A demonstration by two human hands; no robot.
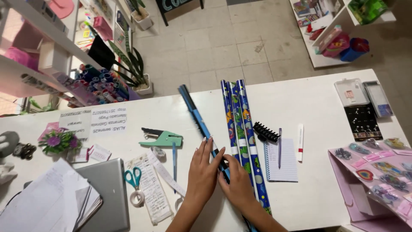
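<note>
Under both hands (221,174), flat, 1 blue paper roll (201,122).

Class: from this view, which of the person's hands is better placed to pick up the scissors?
Probably the left hand: the teal-handled scissors lie on its side of the table, while the right hand rests by the wrapping-paper rolls.

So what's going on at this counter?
A person's left hand and right hand press flat on a narrow blue roll of wrapping paper lying on the white counter. Three patterned blue rolls lie just right of it, beside a spiral notepad. Teal scissors lie to the left.
</note>
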